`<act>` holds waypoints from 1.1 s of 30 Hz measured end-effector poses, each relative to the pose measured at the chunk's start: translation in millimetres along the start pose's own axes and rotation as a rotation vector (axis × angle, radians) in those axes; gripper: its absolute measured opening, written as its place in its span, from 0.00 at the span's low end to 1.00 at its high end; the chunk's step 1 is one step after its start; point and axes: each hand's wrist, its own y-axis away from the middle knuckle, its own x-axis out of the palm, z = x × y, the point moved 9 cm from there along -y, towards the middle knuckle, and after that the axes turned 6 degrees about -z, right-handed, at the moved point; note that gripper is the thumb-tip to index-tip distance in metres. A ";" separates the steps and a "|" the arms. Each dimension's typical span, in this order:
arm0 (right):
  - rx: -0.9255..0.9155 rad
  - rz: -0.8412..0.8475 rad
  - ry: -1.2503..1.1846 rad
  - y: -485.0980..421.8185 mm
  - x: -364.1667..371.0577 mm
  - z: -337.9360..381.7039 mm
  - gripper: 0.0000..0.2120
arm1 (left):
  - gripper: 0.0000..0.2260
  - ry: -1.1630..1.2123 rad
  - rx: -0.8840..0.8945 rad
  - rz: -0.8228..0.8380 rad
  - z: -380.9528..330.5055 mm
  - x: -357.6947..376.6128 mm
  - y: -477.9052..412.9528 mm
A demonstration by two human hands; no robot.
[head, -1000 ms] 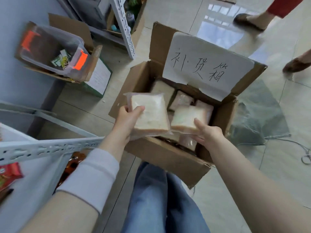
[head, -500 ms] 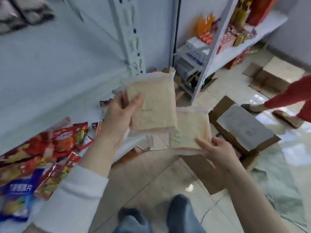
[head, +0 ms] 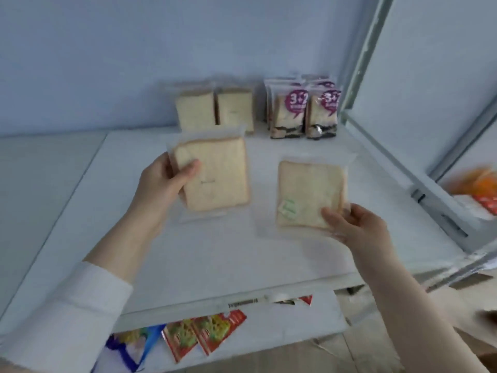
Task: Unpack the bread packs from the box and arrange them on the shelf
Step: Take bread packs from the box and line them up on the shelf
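My left hand [head: 164, 184] grips a clear-wrapped bread pack [head: 217, 176] by its left edge, thumb across the front. A second bread pack [head: 306, 192] is pinched at its lower right corner by my right hand [head: 355, 224]. Both packs hover over the white shelf [head: 215, 259]. Two more plain bread packs [head: 215, 109] stand upright against the back wall. The box is out of sight.
Packs with purple "3+2" labels [head: 304, 111] stand at the back right of the shelf. A grey shelf upright [head: 363, 55] rises on the right. Red snack bags [head: 209, 332] lie on the lower shelf. Orange goods [head: 481, 189] sit on the neighbouring shelf at right.
Both hands lifted a bread pack each out of the box and carried them up over the shelf. My view swung from the floor box to the shelf top.
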 end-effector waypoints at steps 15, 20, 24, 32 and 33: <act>-0.227 -0.056 -0.003 -224.8 225.7 45.3 0.12 | 0.12 -0.161 0.085 -0.294 65.0 -17.2 -241.6; -0.322 -0.184 0.201 -231.0 226.4 47.5 0.15 | 0.13 -0.272 0.185 -0.343 67.5 -16.9 -246.1; -0.291 -0.237 0.154 -224.3 224.5 51.4 0.20 | 0.16 -0.319 0.153 -0.380 69.2 -15.6 -242.2; -0.446 -0.142 0.687 -154.7 198.0 67.2 0.29 | 0.27 -0.743 0.304 -0.340 21.0 -20.4 -185.3; -0.498 -0.140 0.797 -137.2 190.4 68.6 0.30 | 0.26 -0.849 0.411 -0.238 11.1 -4.2 -168.0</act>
